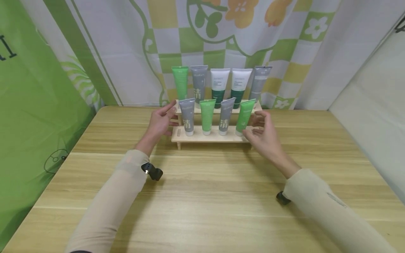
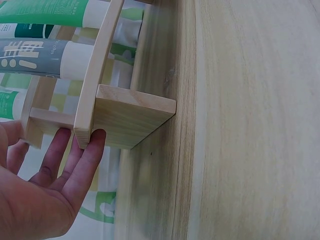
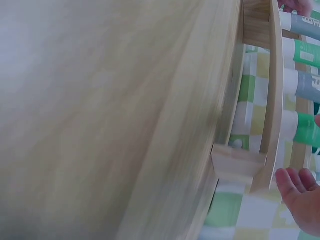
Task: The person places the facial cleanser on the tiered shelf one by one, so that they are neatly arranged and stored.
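A two-tier wooden rack [image 1: 215, 138] stands on the table, bearing several upright squeeze tubes. At its left end is my left hand [image 1: 161, 121], the fingertips right at the shelf ends; in the left wrist view those fingers [image 2: 90, 167] are fairly straight. My right hand [image 1: 264, 133] is around the right end, fingers loosely bent, thumb by the white cap of a green tube [image 1: 245, 116]. In the right wrist view, fingertips [image 3: 287, 182] sit beside the lower shelf's end. The lower tier also has a grey tube [image 1: 187, 114], a second green tube [image 1: 207, 114] and another grey tube [image 1: 226, 114].
On the upper tier behind are a green tube [image 1: 180, 82], grey tubes at either side, and two white tubes with dark green lower parts [image 1: 219, 86]. A patterned curtain [image 1: 202, 49] hangs behind the wooden table [image 1: 202, 196]. Green cloth [image 1: 31, 105] hangs at left.
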A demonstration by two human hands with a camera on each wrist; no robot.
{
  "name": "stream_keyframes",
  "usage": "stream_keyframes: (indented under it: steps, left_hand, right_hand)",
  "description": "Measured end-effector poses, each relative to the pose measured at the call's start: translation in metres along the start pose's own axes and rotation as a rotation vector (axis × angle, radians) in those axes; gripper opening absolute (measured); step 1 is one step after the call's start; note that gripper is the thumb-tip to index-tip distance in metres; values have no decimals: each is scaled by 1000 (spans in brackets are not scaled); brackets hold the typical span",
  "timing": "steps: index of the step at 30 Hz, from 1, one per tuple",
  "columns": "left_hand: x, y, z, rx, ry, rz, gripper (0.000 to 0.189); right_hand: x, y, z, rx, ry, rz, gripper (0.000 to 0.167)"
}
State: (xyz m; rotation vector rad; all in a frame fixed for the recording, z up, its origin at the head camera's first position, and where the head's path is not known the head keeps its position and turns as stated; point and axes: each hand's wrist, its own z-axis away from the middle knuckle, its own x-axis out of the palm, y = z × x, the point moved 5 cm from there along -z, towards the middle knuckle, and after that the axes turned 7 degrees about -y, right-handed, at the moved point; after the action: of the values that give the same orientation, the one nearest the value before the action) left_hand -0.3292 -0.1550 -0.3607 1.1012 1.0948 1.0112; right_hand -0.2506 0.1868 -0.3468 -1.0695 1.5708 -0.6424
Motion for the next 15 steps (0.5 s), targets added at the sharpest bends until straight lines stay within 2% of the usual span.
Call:
stream_keyframes:
  steps: [4,8,15]
  left_hand:
    - [-1,0,0,7,9,-5,42]
    - [-4,0,1,20,26,-23,42]
    - [-9,-1,2,36,23,-31,43]
  right_hand:
    - [-9,3,10,-26,-47,37,54]
    - [-20,4,16,-36,-109,159,45]
    - [-48,14,32,72,-250,396,50]
